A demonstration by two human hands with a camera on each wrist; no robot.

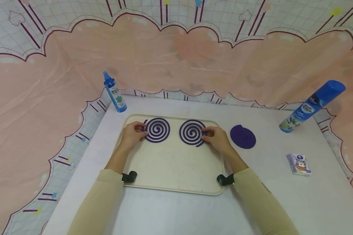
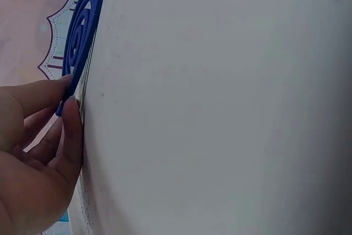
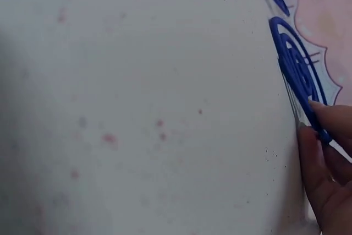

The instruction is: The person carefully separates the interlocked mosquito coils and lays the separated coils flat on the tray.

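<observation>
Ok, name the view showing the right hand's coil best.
Head view: the coil is nearly face-on, its spiral clear. The right wrist view shows it narrowed by a slant, pinched by the right hand; the left wrist view misses it.

A white-topped table [image 1: 176,212] carries the items, its far edge against patterned fabric. A cream rectangular tray [image 1: 170,169] with rounded corners lies flat at its centre, with a blue spray bottle [image 1: 115,94] standing beyond the tray's far left corner. Right of the tray are a flat, purple, tightly wound spiral coil [image 1: 243,137], a blue-capped aerosol can [image 1: 310,107] standing farther right and, nearer, a small purple-and-white pack [image 1: 299,164].
</observation>
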